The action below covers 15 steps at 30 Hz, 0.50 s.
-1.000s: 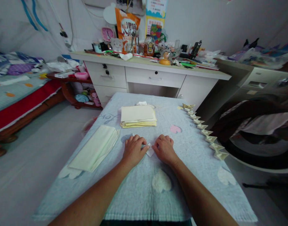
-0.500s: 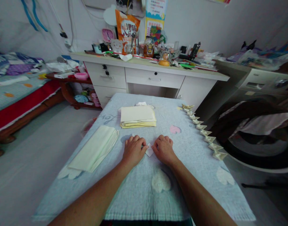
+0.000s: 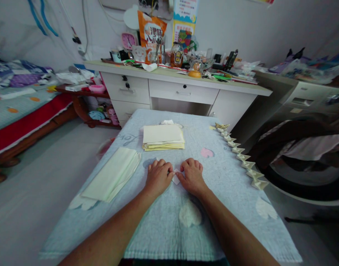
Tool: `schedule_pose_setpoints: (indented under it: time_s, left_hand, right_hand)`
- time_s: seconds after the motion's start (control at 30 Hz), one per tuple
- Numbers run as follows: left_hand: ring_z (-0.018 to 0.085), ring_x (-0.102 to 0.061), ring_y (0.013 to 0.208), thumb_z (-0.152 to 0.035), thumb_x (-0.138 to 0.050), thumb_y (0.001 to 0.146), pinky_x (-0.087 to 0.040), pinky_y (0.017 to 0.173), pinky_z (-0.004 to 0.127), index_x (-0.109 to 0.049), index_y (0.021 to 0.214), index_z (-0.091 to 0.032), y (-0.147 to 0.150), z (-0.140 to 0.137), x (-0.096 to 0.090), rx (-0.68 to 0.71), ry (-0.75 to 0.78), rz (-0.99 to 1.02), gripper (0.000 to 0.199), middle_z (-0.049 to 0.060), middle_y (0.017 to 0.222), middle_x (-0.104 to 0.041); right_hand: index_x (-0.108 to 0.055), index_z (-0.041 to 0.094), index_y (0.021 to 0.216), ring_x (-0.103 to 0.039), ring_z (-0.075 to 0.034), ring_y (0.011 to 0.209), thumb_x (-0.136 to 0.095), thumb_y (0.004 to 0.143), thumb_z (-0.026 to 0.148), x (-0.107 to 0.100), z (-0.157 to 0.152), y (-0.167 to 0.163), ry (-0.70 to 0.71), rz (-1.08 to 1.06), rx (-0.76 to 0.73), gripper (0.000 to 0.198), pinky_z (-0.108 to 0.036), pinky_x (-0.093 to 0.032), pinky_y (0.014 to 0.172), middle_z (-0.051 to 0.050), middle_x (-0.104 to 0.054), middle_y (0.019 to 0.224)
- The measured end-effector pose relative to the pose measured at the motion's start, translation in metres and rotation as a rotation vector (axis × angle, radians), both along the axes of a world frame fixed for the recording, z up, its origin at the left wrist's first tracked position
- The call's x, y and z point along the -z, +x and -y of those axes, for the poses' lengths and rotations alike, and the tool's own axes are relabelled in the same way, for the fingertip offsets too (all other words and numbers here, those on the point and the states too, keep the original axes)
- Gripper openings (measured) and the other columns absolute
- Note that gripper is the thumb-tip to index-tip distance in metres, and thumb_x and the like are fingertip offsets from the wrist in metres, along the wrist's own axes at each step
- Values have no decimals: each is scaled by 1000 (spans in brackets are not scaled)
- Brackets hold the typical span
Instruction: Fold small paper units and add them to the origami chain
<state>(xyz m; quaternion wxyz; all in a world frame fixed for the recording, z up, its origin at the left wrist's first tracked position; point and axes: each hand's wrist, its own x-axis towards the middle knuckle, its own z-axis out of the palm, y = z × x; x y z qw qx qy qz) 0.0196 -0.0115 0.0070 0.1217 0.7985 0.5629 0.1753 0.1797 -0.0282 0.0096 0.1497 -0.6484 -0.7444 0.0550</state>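
Note:
A small folded piece of white paper [image 3: 176, 180] lies on the cloth-covered table between my hands, mostly hidden by them. My left hand [image 3: 160, 173] has its fingers curled, with the thumb and fingertips pinching the paper's left side. On the other side, my right hand [image 3: 192, 175] is curled too, its thumb pressed on the paper close to the left thumb. A stack of cream paper sheets [image 3: 163, 133] lies just beyond the hands. To the left rests a folded pile of pale paper [image 3: 111, 175]. Folded paper boats [image 3: 245, 157] stand in a line along the right edge.
A blue patterned cloth [image 3: 158, 229] covers the table. Behind it is a white desk [image 3: 183, 90] loaded with jars, an orange snack bag [image 3: 151, 35] and a pink clock [image 3: 128, 40]. A washing machine [image 3: 310, 99] stands at right, a bed [image 3: 25, 107] at left.
My right thumb has shifted slightly left over the folded paper, towards the left thumb. The left hand keeps its grip, and the whole view has moved a little.

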Motion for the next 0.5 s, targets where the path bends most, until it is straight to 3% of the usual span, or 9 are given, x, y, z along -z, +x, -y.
schedule_pose_setpoints:
  time_s: [0.27, 0.5]
  left_hand:
    - [23, -49, 94, -31, -61, 80, -31, 74, 34, -64, 82, -26, -11, -5, 2, 8, -50, 27, 6, 2, 93, -59]
    - [23, -49, 96, -31, -60, 81, -32, 78, 35, -65, 87, -27, -15, -4, 4, 72, -31, 99, 9, 2, 95, -60]
  right_hand:
    - [-58, 22, 89, -43, -25, 96, -61, 81, 39, 0, -2, 1, -21, -11, -3, 19, -39, -30, 86, -7, -51, 101]
    - [-58, 21, 86, -42, -24, 97, -63, 80, 35, 2, 0, 4, 43, -83, -64, 16, -39, -29, 89, -6, -50, 102]
